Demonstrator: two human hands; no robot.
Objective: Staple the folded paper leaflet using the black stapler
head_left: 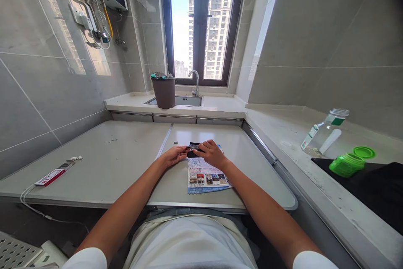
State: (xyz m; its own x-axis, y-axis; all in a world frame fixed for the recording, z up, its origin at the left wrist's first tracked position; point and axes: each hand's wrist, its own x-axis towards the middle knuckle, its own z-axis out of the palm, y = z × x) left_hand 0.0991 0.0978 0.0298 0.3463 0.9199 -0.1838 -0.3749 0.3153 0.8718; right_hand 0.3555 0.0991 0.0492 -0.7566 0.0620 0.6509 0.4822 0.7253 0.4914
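Observation:
Both my hands meet over the far end of a printed leaflet (206, 175) that lies on a grey folding table (119, 155). My left hand (174, 155) pinches the left end of a small dark flat object (192, 149). My right hand (211, 153) lies curled over its right end, fingers pressed down on it. What the dark object is I cannot make out. The leaflet's near edge is ragged and reaches toward me.
A red and white device (52, 176) with a white cable lies at the table's left. A brown bin (163, 90) stands by the sink (185, 101) and tap under the window. On the right counter stand a clear bottle (324, 134) and a green jar (349, 163) on a black mat.

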